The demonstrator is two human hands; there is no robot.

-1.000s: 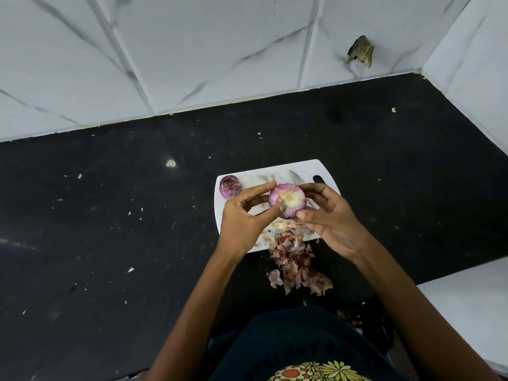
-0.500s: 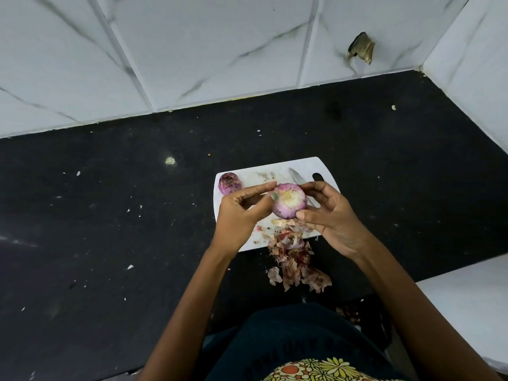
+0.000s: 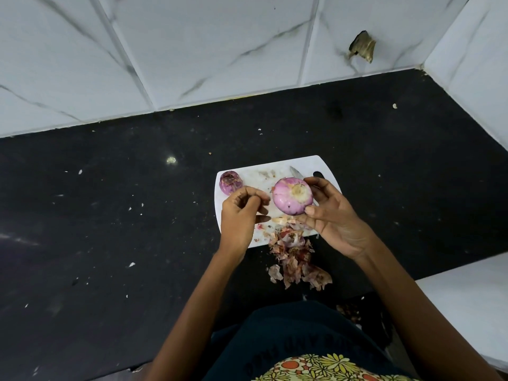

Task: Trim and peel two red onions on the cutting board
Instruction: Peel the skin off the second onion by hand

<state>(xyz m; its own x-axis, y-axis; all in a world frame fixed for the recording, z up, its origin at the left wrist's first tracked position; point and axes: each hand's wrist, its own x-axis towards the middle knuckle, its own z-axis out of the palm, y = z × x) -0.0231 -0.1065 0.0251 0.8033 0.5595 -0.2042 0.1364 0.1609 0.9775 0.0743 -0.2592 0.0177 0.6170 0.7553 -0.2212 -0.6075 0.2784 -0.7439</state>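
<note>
Pale pink peeled onion (image 3: 293,196), trimmed end up, in right hand (image 3: 334,220).

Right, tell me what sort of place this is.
Most likely a home kitchen worktop. A white cutting board lies on a dark stone counter backed by marble-look wall tiles, and the right hand holds a red onion above a heap of peelings.

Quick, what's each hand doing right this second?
Left hand: off the onion, fingers curled; whether they pinch a scrap of skin cannot be told.
Right hand: holding the onion above the cutting board.
</note>
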